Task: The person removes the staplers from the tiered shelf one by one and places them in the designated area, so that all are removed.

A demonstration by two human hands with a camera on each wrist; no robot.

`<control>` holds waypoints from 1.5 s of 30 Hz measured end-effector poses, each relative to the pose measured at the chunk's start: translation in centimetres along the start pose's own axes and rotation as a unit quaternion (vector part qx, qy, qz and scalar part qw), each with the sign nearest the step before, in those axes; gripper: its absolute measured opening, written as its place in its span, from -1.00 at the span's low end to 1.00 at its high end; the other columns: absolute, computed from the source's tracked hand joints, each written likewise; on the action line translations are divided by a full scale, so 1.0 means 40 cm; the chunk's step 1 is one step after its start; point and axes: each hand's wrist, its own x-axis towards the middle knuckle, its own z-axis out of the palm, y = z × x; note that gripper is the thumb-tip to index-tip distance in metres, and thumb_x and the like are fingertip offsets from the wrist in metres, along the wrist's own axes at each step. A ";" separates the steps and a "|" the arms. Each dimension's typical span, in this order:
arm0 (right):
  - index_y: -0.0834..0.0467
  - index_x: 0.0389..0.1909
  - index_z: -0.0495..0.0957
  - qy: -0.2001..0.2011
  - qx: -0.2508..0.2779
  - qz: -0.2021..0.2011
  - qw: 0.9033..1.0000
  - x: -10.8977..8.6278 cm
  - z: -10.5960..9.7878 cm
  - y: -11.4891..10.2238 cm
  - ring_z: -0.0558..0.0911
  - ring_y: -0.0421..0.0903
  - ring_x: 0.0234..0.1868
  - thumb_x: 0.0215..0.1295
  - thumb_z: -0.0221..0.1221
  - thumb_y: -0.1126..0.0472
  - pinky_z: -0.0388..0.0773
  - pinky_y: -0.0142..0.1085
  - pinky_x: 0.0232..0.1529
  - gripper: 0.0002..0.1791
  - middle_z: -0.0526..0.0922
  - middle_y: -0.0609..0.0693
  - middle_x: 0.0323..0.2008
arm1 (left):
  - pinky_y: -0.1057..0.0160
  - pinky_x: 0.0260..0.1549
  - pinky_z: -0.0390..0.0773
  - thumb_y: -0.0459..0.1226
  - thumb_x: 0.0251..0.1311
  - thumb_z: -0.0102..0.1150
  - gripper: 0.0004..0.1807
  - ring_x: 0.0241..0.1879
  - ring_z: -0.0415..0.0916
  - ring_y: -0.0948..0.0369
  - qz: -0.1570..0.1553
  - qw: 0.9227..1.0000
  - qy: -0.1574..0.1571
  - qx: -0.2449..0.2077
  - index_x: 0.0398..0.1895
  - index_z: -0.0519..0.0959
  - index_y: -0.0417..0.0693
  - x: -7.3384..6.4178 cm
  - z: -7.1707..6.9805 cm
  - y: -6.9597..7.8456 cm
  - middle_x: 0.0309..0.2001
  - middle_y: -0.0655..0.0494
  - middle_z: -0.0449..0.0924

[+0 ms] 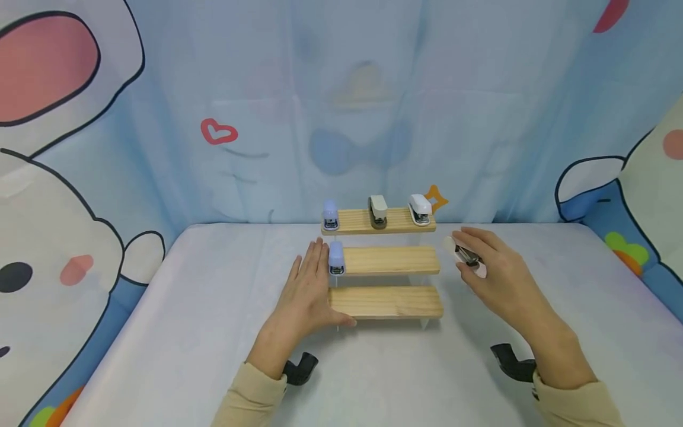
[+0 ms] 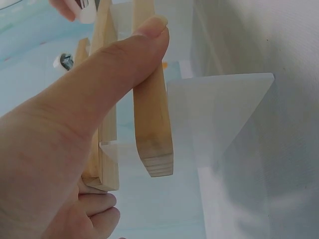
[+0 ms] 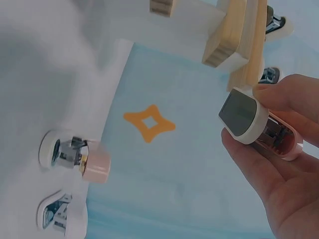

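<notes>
My right hand (image 1: 504,276) pinches a small pink and white stapler (image 3: 259,124) to the right of a three-tier wooden rack (image 1: 392,302); the stapler's grey base shows in the right wrist view. My left hand (image 1: 304,296) rests against the rack's left end with fingers straight, its thumb (image 2: 114,64) lying across the lowest board. On the top tier stand a lilac stapler (image 1: 331,215), a grey-green stapler (image 1: 377,212) and a white stapler (image 1: 420,209). Another lilac stapler (image 1: 337,258) sits at the middle tier's left end, beside my left fingers.
In the right wrist view, a pink and white stapler (image 3: 75,157) and a white stapler (image 3: 62,214) stand on the white-covered table. Clear side panels (image 2: 219,109) support the boards. A light blue printed curtain (image 1: 267,118) hangs behind the table.
</notes>
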 end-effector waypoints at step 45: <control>0.39 0.40 0.26 -0.078 -0.020 0.201 0.976 -0.062 -0.078 0.184 0.30 0.47 0.25 0.20 0.14 0.48 0.38 0.40 0.09 -0.31 0.26 0.46 0.35 | -0.03 0.57 -0.18 0.29 -0.39 0.58 0.60 0.61 -0.29 -0.01 -0.003 1.000 -0.003 -0.008 0.57 -0.20 -0.29 0.005 -0.005 0.002 0.61 -0.16 -0.30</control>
